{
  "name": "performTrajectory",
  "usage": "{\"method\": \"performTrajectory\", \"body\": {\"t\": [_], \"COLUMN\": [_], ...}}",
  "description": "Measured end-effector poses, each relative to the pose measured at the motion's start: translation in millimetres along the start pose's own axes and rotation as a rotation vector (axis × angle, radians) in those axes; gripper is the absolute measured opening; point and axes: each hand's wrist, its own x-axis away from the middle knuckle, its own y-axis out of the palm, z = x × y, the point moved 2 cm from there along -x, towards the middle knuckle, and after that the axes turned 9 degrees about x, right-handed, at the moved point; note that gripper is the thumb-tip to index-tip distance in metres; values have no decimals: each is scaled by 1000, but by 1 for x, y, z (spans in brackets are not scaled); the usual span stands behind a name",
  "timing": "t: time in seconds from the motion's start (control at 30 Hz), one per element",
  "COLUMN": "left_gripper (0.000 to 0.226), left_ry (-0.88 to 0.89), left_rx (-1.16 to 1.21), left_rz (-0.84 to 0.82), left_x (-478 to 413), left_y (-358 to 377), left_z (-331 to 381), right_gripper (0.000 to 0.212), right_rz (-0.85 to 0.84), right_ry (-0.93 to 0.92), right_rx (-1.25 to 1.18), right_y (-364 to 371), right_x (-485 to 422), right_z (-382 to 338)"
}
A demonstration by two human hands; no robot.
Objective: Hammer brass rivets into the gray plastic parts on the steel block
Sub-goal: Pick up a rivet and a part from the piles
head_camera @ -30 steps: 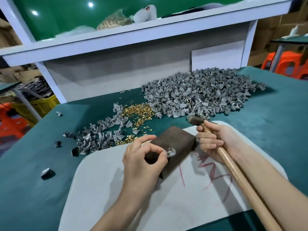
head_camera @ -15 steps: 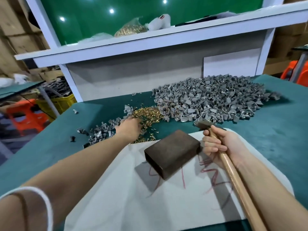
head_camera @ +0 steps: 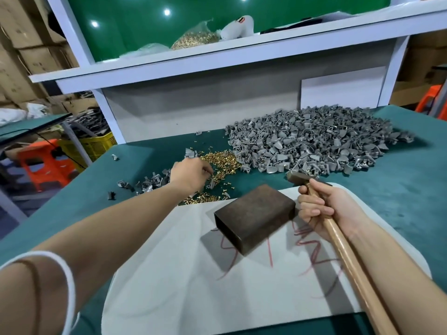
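Your left hand (head_camera: 191, 174) is down in the rivets (head_camera: 223, 160) on the worktop (head_camera: 399, 189); its grip is hidden, cannot tell. Your right hand (head_camera: 324, 209) keeps a closed grip round the hammer (head_camera: 350, 262), just beside the block (head_camera: 255, 215) on the white sheet (head_camera: 169, 274).

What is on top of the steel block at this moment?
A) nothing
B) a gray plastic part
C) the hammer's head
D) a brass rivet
A: the top of the steel block is bare, while the left hand reaches into the rivets beyond it and the right hand holds the hammer beside it.
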Motion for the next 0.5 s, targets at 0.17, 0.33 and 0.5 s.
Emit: {"method": "performTrajectory", "body": {"t": [0.17, 0.33, 0.5], "left_gripper": [32, 24, 20], "left_ry": [47, 226, 334], "left_rx": [113, 74, -69], "left_rz": [-33, -167, -206], "left_x": [1, 11, 13], "left_y": [-9, -4, 9], "left_z": [0, 17, 32], "right_gripper": [21, 24, 32], "right_rz": [8, 7, 23], "right_ry": [-13, 0, 1], "right_rx": [0, -20, -26], "right_y": [0, 1, 0], "right_x": [0, 2, 2], "right_z": [0, 0, 0]}}
